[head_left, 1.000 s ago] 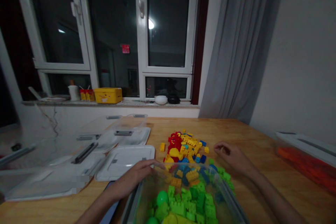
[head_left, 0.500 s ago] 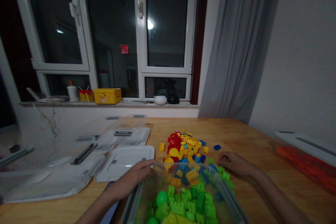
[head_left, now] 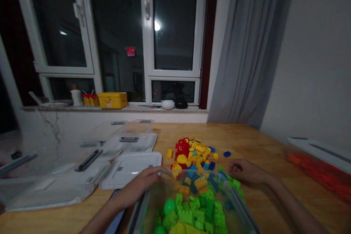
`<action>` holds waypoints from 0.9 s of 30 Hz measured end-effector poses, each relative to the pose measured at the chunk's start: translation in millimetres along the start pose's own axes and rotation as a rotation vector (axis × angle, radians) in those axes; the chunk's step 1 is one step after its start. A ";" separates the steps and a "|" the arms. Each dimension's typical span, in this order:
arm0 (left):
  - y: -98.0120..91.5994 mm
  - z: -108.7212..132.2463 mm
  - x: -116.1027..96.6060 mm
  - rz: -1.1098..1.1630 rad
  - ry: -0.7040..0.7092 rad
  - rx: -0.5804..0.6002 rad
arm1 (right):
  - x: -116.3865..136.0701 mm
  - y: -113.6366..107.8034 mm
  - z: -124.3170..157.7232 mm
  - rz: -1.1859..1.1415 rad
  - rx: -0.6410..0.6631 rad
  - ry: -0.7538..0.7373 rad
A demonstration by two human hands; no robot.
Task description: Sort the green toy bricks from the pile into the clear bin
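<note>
At the near edge of the wooden table (head_left: 263, 146) stands a clear plastic bin (head_left: 241, 212) heaped with green bricks (head_left: 200, 210). The left hand (head_left: 139, 186) lies on the bin's far left rim, fingers curled over the edge and gripping it. The right hand (head_left: 245, 172) rests on the table just beside the bin's far right corner, its fingers bent loosely inward; whether they pinch a brick cannot be told. Beyond the bin, toward the table's middle, lies a pile of red, yellow and blue bricks (head_left: 192, 153), with a single blue brick (head_left: 226, 154) apart to its right. Clear lids (head_left: 128, 166) lie toward the left edge, and an orange-filled box (head_left: 320, 168) sits at the right edge.
</note>
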State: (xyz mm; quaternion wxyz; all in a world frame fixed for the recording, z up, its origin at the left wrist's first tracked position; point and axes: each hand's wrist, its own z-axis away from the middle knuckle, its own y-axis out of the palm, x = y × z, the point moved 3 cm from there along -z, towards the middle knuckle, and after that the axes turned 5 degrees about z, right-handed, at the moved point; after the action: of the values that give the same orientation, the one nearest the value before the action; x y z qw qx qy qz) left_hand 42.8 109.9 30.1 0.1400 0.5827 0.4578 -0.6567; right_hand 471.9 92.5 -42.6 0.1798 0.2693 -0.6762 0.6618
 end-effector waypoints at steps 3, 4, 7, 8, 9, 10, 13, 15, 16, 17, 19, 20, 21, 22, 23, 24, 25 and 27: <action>1.0 0.5 -3.6 0.011 0.000 0.010 | 0.6 0.1 0.1 -0.020 -0.001 0.004; 1.6 0.6 -5.4 0.015 0.007 0.021 | 1.7 0.1 0.2 -0.027 -0.001 0.000; 3.2 0.6 -10.7 0.021 0.026 0.036 | 6.1 0.6 0.5 -0.064 0.005 -0.023; 3.5 0.6 -11.6 0.019 0.026 0.034 | 7.5 0.8 0.5 -0.077 0.005 -0.027; 3.6 0.5 -11.7 0.020 0.021 0.029 | 8.6 1.2 0.4 -0.089 0.004 -0.027; 3.6 0.4 -11.0 0.022 0.014 0.022 | 9.3 1.5 0.2 -0.099 0.002 -0.023; 2.4 0.2 -5.1 0.023 -0.006 0.001 | 8.8 2.0 -1.8 -0.109 -0.019 -0.019; 1.0 0.1 -0.5 0.013 -0.005 -0.015 | 6.4 0.9 -4.0 -0.090 -0.059 -0.022; 0.4 0.0 1.3 0.007 -0.002 -0.019 | 5.0 -0.2 -5.0 -0.076 -0.086 -0.021; 0.0 0.0 2.7 0.003 0.001 -0.019 | 3.7 -1.7 -5.8 -0.060 -0.120 -0.017; -0.5 -0.1 4.2 0.001 0.008 -0.011 | 2.3 -5.2 -6.6 -0.037 -0.184 -0.005; -0.6 -0.1 4.3 0.001 0.011 -0.008 | 2.5 -6.9 -6.6 -0.031 -0.209 -0.006; -0.6 -0.2 4.2 0.000 0.014 -0.006 | 3.3 -8.5 -6.3 -0.028 -0.234 -0.007; -0.7 -0.3 3.8 -0.002 0.016 -0.008 | 4.5 -9.9 -6.0 -0.027 -0.255 -0.008; -0.8 -0.4 3.2 -0.004 0.018 -0.012 | 5.9 -10.9 -5.6 -0.027 -0.267 -0.014; -0.7 -0.6 2.4 -0.005 0.018 -0.011 | 7.4 -11.5 -5.4 -0.028 -0.277 -0.019; -0.3 -0.7 1.5 -0.005 0.018 -0.003 | 8.5 -11.8 -5.2 -0.030 -0.286 -0.021; 0.5 -1.0 -0.7 -0.004 0.015 0.015 | 9.4 -11.4 -5.4 -0.036 -0.301 -0.022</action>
State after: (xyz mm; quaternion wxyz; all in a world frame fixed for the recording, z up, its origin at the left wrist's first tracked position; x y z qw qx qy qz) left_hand 44.0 110.2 30.5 0.1309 0.5877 0.4552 -0.6560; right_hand 470.7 97.0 -27.6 0.2227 0.2584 -0.7649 0.5465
